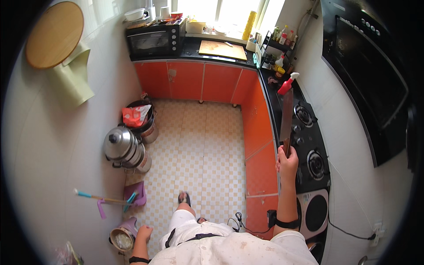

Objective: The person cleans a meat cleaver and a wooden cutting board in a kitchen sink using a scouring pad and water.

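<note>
My right hand point(287, 160) is closed around the dark handle of a large knife point(286, 116), whose broad blade points away from me, above the edge of the black counter. Just past the blade's tip is a red spray bottle point(285, 86) with a white nozzle. Beside the knife, to the right, lies a black gas hob point(306, 137) with two burners. My left hand point(145, 232) hangs low at my left side, its fingers curled with nothing visible in them, near a waste bin point(122, 239) with a plastic liner.
A wooden cutting board point(222, 50) lies on the far counter beside a black oven point(151, 42). Stacked steamer pots point(122, 147), a purple dustpan point(140, 193) and a broom line the left wall. A range hood point(364, 76) juts out at right. A cable point(251, 228) hangs near my right side.
</note>
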A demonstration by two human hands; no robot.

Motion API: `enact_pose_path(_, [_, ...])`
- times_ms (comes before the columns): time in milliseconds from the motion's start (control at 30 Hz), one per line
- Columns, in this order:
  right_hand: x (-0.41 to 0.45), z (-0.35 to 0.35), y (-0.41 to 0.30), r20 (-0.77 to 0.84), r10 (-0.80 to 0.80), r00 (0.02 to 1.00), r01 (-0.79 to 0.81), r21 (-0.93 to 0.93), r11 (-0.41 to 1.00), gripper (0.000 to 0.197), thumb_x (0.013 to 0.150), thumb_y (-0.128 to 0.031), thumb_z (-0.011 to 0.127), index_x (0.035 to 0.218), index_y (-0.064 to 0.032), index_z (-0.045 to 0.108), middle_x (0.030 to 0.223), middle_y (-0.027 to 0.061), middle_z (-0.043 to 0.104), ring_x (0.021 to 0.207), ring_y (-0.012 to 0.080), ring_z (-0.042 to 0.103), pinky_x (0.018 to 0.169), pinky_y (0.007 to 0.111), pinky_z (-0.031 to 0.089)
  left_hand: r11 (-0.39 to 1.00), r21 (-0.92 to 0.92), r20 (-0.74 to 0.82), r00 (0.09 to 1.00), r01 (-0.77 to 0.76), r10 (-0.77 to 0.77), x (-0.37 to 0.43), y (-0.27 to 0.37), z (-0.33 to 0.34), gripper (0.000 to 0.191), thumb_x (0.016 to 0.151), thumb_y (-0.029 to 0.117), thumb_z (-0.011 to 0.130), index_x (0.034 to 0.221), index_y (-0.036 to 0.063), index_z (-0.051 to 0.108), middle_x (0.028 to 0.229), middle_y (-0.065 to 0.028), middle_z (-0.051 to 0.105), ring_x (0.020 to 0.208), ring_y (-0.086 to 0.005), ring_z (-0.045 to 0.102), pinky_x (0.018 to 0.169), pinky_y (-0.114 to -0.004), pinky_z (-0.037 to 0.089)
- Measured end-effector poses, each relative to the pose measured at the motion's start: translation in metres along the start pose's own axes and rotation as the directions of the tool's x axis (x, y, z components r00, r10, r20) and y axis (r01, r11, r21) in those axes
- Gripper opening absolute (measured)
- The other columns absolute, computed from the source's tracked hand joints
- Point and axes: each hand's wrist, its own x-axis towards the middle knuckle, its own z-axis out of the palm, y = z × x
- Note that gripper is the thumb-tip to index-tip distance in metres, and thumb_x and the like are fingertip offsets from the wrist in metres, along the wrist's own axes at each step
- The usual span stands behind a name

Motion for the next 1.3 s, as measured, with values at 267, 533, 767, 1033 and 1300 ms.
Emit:
enact_pose_path(267, [0.195, 0.093, -0.023, -0.008, -0.049, 0.999, 0.048, -0.079, 0.996, 0.011, 0.092, -0.012, 0.064, 0.097, -0.0038, 0.058, 0.061, -0.0048, 0.048, 0.042, 0.0015, 0.039, 0.037, 0.020, 0.027, 0.994, 0.021, 0.197, 0.974, 0.110, -0.111, 0.153, 0.135, -0.053, 0.048, 0.086, 0.037, 0.060, 0.102, -0.0084, 0.067, 0.093, -0.0249, 0.068, 0.069, -0.0298, 0.070, 0.071, -0.043, 0.054])
enact_pose_path(533, [0.369, 0.106, -0.056, -0.180, -0.145, 0.973, 0.077, -0.338, 0.938, 0.014, 0.091, -0.011, 0.064, 0.101, -0.0022, 0.060, 0.064, -0.0048, 0.052, 0.045, 0.0008, 0.042, 0.039, 0.019, 0.029, 0.941, 0.131, -0.048, 0.946, -0.312, 0.320, 0.375, 0.417, -0.169, 0.037, 0.079, 0.031, 0.062, 0.096, -0.0011, 0.068, 0.101, -0.0250, 0.067, 0.097, -0.0408, 0.064, 0.084, -0.045, 0.051])
enact_pose_path(767, [0.551, 0.122, -0.092, -0.185, -0.167, 0.969, 0.103, -0.311, 0.945, 0.015, 0.094, -0.010, 0.057, 0.105, 0.0008, 0.060, 0.066, -0.0023, 0.054, 0.049, 0.0009, 0.042, 0.042, 0.018, 0.030, 0.908, 0.034, -0.114, 0.901, -0.417, 0.418, 0.475, 0.647, -0.217, 0.032, 0.079, 0.028, 0.067, 0.095, 0.0007, 0.069, 0.095, -0.0204, 0.070, 0.093, -0.0343, 0.067, 0.081, -0.042, 0.052])
enact_pose_path(1033, [0.768, 0.161, -0.122, -0.196, -0.323, 0.926, 0.183, -0.514, 0.838, 0.029, 0.092, -0.012, 0.063, 0.117, 0.0024, 0.065, 0.073, -0.0006, 0.061, 0.059, 0.0036, 0.049, 0.054, 0.021, 0.040, 0.986, -0.166, 0.222, 0.975, 0.019, 0.019, 0.544, 0.752, -0.213, 0.029, 0.088, 0.026, 0.064, 0.095, -0.0014, 0.068, 0.081, -0.0138, 0.069, 0.069, -0.0260, 0.071, 0.054, -0.038, 0.052])
enact_pose_path(1300, [0.912, 0.200, -0.168, -0.199, -0.459, 0.866, 0.222, -0.670, 0.708, 0.029, 0.092, -0.012, 0.063, 0.117, 0.0017, 0.066, 0.078, -0.0010, 0.063, 0.070, 0.0060, 0.055, 0.068, 0.022, 0.045, 0.990, -0.129, 0.255, 0.967, 0.060, -0.026, 0.654, 0.852, -0.252, 0.026, 0.085, 0.021, 0.064, 0.094, -0.0029, 0.067, 0.081, -0.0142, 0.067, 0.070, -0.0281, 0.071, 0.051, -0.038, 0.051])
